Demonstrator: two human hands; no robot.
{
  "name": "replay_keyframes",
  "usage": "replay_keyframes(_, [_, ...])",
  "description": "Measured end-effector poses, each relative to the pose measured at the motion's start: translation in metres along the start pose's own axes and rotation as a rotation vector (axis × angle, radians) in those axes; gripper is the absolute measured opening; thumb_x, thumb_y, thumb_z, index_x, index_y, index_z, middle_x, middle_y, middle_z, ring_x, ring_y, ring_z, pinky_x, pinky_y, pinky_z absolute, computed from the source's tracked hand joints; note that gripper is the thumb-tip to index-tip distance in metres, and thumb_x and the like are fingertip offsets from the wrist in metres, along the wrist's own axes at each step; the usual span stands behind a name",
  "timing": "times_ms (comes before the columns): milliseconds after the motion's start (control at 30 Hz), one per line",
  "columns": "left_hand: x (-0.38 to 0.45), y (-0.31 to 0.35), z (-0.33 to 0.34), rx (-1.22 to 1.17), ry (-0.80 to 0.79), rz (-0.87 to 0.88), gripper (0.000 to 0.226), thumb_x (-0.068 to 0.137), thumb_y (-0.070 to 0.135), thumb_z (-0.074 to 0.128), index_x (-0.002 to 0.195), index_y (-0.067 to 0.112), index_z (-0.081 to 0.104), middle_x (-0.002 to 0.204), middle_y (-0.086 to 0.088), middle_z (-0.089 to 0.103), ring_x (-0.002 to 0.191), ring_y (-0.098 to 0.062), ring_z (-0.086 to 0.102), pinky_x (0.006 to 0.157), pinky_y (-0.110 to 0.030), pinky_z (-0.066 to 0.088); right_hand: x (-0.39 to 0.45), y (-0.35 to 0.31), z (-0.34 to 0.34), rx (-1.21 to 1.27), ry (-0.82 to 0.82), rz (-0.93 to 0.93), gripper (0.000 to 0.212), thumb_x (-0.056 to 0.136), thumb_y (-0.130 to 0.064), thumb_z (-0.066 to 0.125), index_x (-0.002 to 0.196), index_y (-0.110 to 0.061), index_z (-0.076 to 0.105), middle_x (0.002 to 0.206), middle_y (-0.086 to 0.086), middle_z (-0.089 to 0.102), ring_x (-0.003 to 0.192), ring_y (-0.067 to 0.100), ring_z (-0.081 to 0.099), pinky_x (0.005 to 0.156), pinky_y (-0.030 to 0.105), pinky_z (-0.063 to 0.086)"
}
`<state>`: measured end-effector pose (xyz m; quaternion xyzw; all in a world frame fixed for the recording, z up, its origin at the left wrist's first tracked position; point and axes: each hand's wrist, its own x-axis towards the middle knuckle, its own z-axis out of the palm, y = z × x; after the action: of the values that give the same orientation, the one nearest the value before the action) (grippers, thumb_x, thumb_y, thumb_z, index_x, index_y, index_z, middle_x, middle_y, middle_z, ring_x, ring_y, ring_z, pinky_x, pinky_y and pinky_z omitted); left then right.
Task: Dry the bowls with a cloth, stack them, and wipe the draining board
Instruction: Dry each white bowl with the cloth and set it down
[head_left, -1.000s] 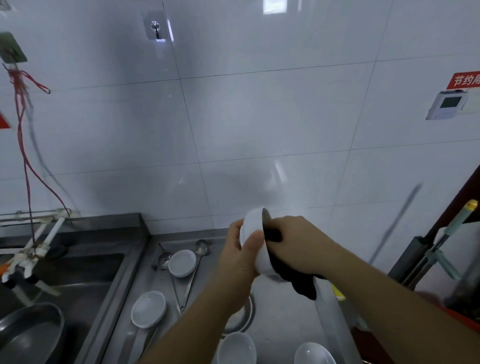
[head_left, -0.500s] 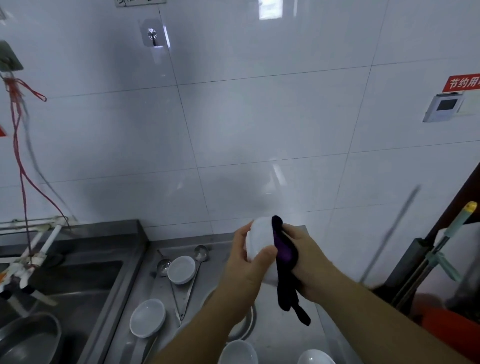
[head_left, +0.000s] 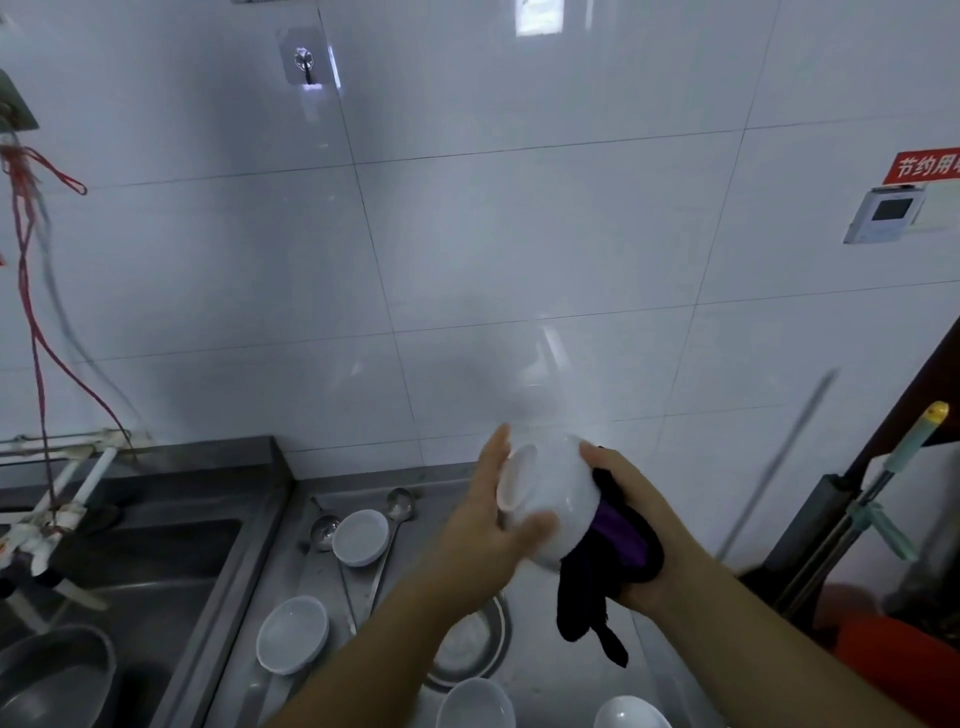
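Note:
I hold a white bowl (head_left: 558, 499) in the air above the steel draining board (head_left: 291, 551), its foot ring turned to the left. My left hand (head_left: 483, 540) grips the bowl from the left, thumb across its underside. My right hand (head_left: 631, 514) holds a dark black and purple cloth (head_left: 608, 566) against the bowl's right side, and the cloth's loose end hangs down. Other white bowls lie on the board: one at the back (head_left: 360, 536), one at the left (head_left: 292, 634), and two (head_left: 475, 704) (head_left: 631, 713) at the bottom edge.
Two metal ladles (head_left: 400, 506) lie beside the back bowl. A metal plate (head_left: 475, 644) sits under my left forearm. The sink (head_left: 130, 566) at left holds a steel basin (head_left: 52, 675). Mop handles (head_left: 852, 514) and an orange bucket (head_left: 904, 670) stand at right.
The bowl has turned in my hands, so its foot ring now faces left. The cloth has shifted from the rim to the bowl's right side.

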<state>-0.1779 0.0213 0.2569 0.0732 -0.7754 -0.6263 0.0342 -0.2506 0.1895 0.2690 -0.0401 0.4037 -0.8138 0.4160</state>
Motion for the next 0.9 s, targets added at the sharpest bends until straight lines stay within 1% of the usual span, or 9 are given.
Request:
replay_keyframes(100, [-0.003, -0.008, 0.002, -0.455, 0.060, -0.326, 0.068, 0.103, 0.067, 0.041, 0.137, 0.014, 0.068, 0.129, -0.015, 0.072, 0.112, -0.030, 0.071, 0.094, -0.041, 0.058, 0.000, 0.001, -0.001, 0.061, 0.009, -0.067, 0.070, 0.067, -0.055, 0.092, 0.124, -0.016, 0.078, 0.123, 0.014, 0.074, 0.108, 0.034, 0.073, 0.100, 0.050, 0.056])
replay_keyframes(200, [-0.012, -0.018, 0.003, -0.620, -0.016, -0.411, 0.052, 0.099, 0.044, 0.055, 0.123, 0.003, 0.076, 0.106, -0.018, 0.074, 0.088, -0.025, 0.070, 0.081, -0.036, 0.058, 0.000, 0.001, -0.005, 0.094, 0.026, -0.120, 0.070, 0.056, -0.057, 0.097, 0.114, -0.019, 0.082, 0.107, 0.008, 0.077, 0.093, 0.028, 0.076, 0.081, 0.042, 0.063])
replay_keyframes(300, [-0.010, -0.019, 0.005, -0.880, -0.037, -0.409, 0.045, 0.092, 0.031, 0.067, 0.122, -0.001, 0.076, 0.105, -0.018, 0.073, 0.086, -0.023, 0.072, 0.078, -0.032, 0.061, 0.001, 0.007, -0.014, 0.127, 0.023, -0.119, 0.066, 0.062, -0.056, 0.096, 0.115, -0.019, 0.082, 0.110, 0.009, 0.079, 0.097, 0.028, 0.077, 0.080, 0.042, 0.062])
replay_keyframes(467, [0.000, -0.011, 0.005, -1.134, 0.073, -0.319, 0.039, 0.091, 0.025, 0.067, 0.119, -0.001, 0.078, 0.121, -0.019, 0.077, 0.101, -0.025, 0.079, 0.077, -0.032, 0.066, -0.001, 0.025, -0.024, 0.154, 0.060, -0.050, 0.071, 0.072, -0.056, 0.093, 0.129, -0.017, 0.076, 0.134, 0.012, 0.072, 0.120, 0.029, 0.072, 0.091, 0.041, 0.061])
replay_keyframes(533, [0.004, -0.007, 0.001, -1.200, 0.125, -0.260, 0.042, 0.090, 0.023, 0.066, 0.121, -0.005, 0.076, 0.121, -0.020, 0.077, 0.102, -0.026, 0.079, 0.074, -0.032, 0.066, 0.000, 0.032, -0.024, 0.148, 0.110, -0.009, 0.067, 0.079, -0.054, 0.089, 0.129, -0.012, 0.076, 0.125, 0.013, 0.075, 0.110, 0.031, 0.075, 0.086, 0.040, 0.063])
replay_keyframes(600, [0.007, -0.004, -0.005, -1.216, 0.179, -0.233, 0.047, 0.091, 0.024, 0.064, 0.129, -0.003, 0.070, 0.122, -0.019, 0.077, 0.102, -0.027, 0.079, 0.071, -0.034, 0.066, 0.000, 0.037, -0.020, 0.111, 0.178, 0.022, 0.059, 0.086, -0.053, 0.084, 0.119, -0.006, 0.072, 0.095, 0.014, 0.072, 0.076, 0.028, 0.071, 0.063, 0.038, 0.059])
replay_keyframes(667, [0.010, -0.003, -0.012, -1.161, 0.222, -0.209, 0.047, 0.089, 0.025, 0.065, 0.132, 0.004, 0.066, 0.127, -0.018, 0.075, 0.105, -0.029, 0.078, 0.072, -0.037, 0.066, 0.001, 0.039, -0.016, 0.052, 0.326, -0.001, 0.046, 0.091, -0.049, 0.078, 0.110, -0.009, 0.070, 0.078, 0.012, 0.066, 0.059, 0.023, 0.063, 0.052, 0.033, 0.051])
replay_keyframes(800, [0.009, -0.009, -0.018, -0.872, 0.269, -0.188, 0.024, 0.093, 0.019, 0.073, 0.117, 0.013, 0.073, 0.118, -0.017, 0.077, 0.095, -0.028, 0.079, 0.073, -0.038, 0.064, 0.002, 0.021, 0.001, -0.170, 0.545, -0.225, 0.030, 0.099, -0.042, 0.067, 0.098, -0.013, 0.076, 0.089, 0.012, 0.073, 0.076, 0.022, 0.068, 0.067, 0.035, 0.054])
replay_keyframes(900, [0.003, -0.009, -0.010, -0.608, 0.167, -0.137, 0.019, 0.090, 0.028, 0.077, 0.108, 0.023, 0.078, 0.110, -0.014, 0.076, 0.095, -0.027, 0.076, 0.077, -0.036, 0.062, 0.001, 0.008, 0.020, -0.507, 0.532, -0.569, 0.017, 0.100, -0.041, 0.064, 0.095, -0.027, 0.074, 0.100, 0.010, 0.072, 0.085, 0.018, 0.071, 0.069, 0.032, 0.057])
